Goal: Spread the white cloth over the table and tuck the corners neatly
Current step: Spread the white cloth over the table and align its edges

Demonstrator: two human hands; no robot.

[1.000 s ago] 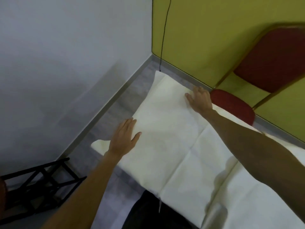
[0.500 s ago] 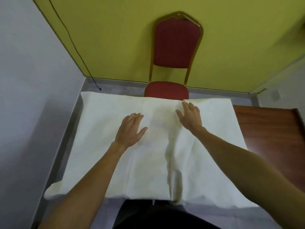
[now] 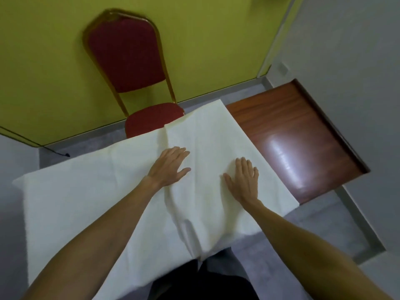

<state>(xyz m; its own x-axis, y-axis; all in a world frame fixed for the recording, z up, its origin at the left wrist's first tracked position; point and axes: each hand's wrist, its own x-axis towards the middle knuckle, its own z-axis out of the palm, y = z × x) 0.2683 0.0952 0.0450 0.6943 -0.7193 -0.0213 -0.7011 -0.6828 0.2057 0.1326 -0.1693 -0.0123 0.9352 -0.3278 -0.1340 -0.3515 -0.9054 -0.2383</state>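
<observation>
Flat, both hands (image 3: 171, 167) on cloth (image 3: 86, 191)

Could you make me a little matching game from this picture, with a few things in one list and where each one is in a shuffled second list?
Things:
1. white cloth
2. chair
3. bare wooden tabletop
4. left hand

Places:
A. against the yellow-green wall
B. flat on the cloth beside a raised fold
C. draped over the table's left part
D. uncovered, right of the cloth

Pairs: 1-C, 2-A, 3-D, 4-B
</observation>
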